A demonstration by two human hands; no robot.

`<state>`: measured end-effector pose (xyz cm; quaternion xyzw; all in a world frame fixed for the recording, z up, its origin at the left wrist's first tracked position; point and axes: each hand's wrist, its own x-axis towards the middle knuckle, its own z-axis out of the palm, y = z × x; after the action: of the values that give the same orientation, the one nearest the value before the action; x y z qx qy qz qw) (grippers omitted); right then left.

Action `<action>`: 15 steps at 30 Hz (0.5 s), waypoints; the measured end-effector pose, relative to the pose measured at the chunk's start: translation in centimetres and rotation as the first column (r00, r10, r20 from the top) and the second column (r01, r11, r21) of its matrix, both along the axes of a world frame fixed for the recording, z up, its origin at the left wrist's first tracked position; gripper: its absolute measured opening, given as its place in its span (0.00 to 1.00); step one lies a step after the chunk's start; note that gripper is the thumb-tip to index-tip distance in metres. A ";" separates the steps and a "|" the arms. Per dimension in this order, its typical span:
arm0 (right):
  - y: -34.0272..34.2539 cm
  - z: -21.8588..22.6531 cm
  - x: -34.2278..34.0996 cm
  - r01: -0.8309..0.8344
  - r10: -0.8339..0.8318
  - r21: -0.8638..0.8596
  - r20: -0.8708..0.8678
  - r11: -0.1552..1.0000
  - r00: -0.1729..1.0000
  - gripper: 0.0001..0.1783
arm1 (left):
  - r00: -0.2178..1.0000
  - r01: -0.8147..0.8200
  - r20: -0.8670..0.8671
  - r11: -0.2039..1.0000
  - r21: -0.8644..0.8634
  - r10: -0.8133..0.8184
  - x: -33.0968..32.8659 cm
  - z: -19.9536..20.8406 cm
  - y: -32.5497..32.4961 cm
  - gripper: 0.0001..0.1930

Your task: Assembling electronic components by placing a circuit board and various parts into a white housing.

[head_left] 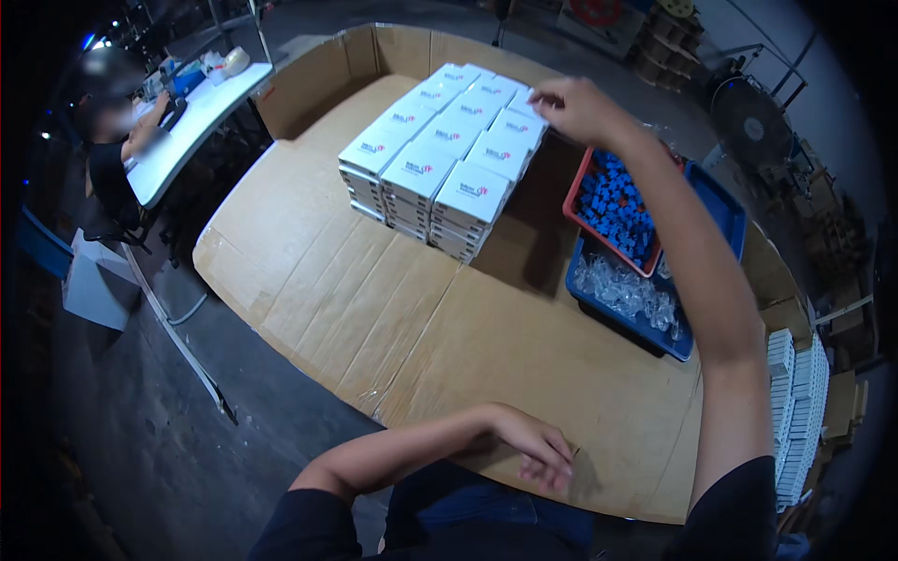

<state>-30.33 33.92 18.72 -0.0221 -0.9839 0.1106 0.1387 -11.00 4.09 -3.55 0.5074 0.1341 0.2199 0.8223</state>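
A block of flat white boxes point(449, 131), stacked several layers high in rows, stands toward the far side of the cardboard-covered table point(346, 309). My right hand point(582, 112) reaches across to the far right corner of the stack. Its bent fingers close on the edge of a white box point(527, 105) in the top layer; the underside of the grip is hidden. Near the table's front edge, my left hand point(533, 447) hangs just over the cardboard, loosely curled, a little blurred, with nothing visible in it.
Under my right forearm, a red tray point(572, 213) of small blue parts overlaps a blue tray point(687, 351) of clear plastic pieces. Another blue tray point(725, 201) lies behind. White stacked pieces point(795, 411) stand at the right. A person sits at a white table point(201, 126) far left.
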 end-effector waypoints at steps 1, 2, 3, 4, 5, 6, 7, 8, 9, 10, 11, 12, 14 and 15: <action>1.2 -0.5 -2.2 -0.003 0.002 0.051 0.020 0.999 1.000 0.16 | 0.988 0.155 0.003 0.986 -0.064 -0.155 2.0 0.0 0.7 0.21; 2.4 -0.6 -4.4 -0.010 0.007 0.103 0.033 0.995 0.999 0.17 | 0.952 0.304 0.010 0.945 -0.124 -0.305 3.4 0.2 1.4 0.22; 3.7 -0.8 -6.2 -0.012 0.007 0.097 0.053 0.995 0.999 0.17 | 0.952 0.306 0.032 0.944 -0.122 -0.305 4.9 -0.5 2.2 0.22; 4.4 -1.3 -8.4 -0.025 0.019 0.160 0.036 0.987 0.999 0.16 | 0.886 0.463 0.046 0.876 -0.139 -0.461 6.2 -1.2 2.6 0.22; 5.1 -1.6 -10.0 -0.031 0.027 0.226 0.019 0.974 0.999 0.14 | 0.791 0.611 0.061 0.779 -0.144 -0.609 7.1 -1.7 2.8 0.22; 5.8 -1.9 -11.5 -0.013 0.005 0.165 0.049 0.986 0.999 0.14 | 0.744 0.665 0.059 0.729 -0.163 -0.666 7.7 -2.3 2.7 0.20; 6.6 -2.4 -13.2 -0.001 -0.007 0.104 0.077 0.995 0.997 0.15 | 0.755 0.654 0.075 0.739 -0.162 -0.652 8.3 -3.1 2.5 0.20; 8.5 -2.7 -13.9 -0.011 0.004 0.151 0.049 0.988 0.999 0.16 | 0.730 0.683 0.074 0.721 -0.119 -0.680 9.1 -3.6 2.5 0.20; 10.2 -2.4 -14.8 -0.023 0.014 0.153 0.056 0.988 0.998 0.16 | 0.706 0.708 0.070 0.702 -0.078 -0.704 9.5 -4.3 2.8 0.20; 12.3 -2.5 -15.5 -0.041 0.028 0.213 0.065 0.976 0.997 0.16 | 0.711 0.704 0.120 0.704 -0.100 -0.693 9.2 -3.9 2.9 0.20; 12.3 -2.7 -17.7 -0.079 0.066 0.257 0.058 0.963 0.996 0.17 | 0.728 0.685 0.130 0.719 -0.115 -0.673 10.2 -5.4 2.9 0.20; 11.1 -3.7 -19.6 -0.056 0.039 0.250 0.074 0.967 0.997 0.17 | 0.692 0.722 0.124 0.679 -0.132 -0.711 12.4 -8.5 3.4 0.22; 10.1 -5.8 -21.1 -0.028 0.020 0.319 0.031 0.947 0.999 0.18 | 0.644 0.764 0.118 0.628 -0.144 -0.756 12.8 -9.6 4.1 0.25; 10.0 -6.3 -21.8 0.017 -0.014 0.395 -0.011 0.918 1.000 0.18 | 0.727 0.685 0.114 0.704 -0.187 -0.677 12.5 -8.4 4.3 0.22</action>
<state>-52.10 43.92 12.39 -0.0010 -0.9852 -0.0913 0.1449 1.47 8.42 -11.96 0.4244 -0.0549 -0.1057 0.8976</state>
